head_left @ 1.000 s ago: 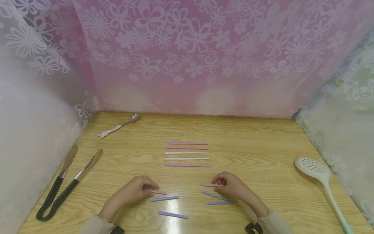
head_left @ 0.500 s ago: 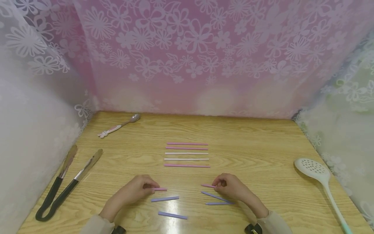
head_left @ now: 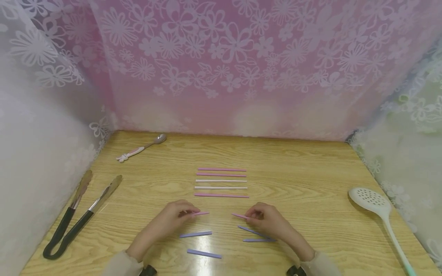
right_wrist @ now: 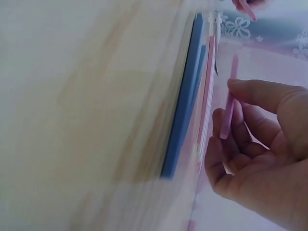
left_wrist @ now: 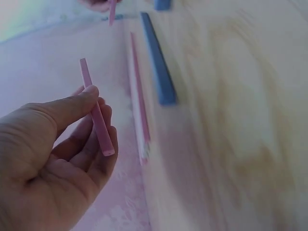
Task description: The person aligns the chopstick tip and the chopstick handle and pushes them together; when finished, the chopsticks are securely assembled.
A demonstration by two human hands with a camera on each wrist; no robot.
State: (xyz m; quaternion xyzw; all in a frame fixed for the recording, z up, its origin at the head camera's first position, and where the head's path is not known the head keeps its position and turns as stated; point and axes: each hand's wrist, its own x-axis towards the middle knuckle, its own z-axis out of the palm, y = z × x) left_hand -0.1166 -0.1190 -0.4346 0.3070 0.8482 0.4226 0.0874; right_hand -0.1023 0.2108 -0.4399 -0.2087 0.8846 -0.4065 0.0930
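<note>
My left hand pinches a short pink stick between thumb and fingers; the left wrist view shows that stick slanting across the fingertips. Facing it, my right hand pinches another pink stick, also seen in the right wrist view as a stick under the thumb. The inner ends of the two sticks point toward each other with a gap between them. Beyond the hands lie long pink sticks and two white sticks in parallel rows.
Nearer the person, purple-blue sticks lie on the table: two at centre-left, and two by the right hand. Black-handled tongs and a spoon are at left, a slotted ladle at right.
Both hands have moved inward, the left also away from the person, each with its pink stick. The gap between the two sticks has narrowed. The sticks on the table have not moved.
</note>
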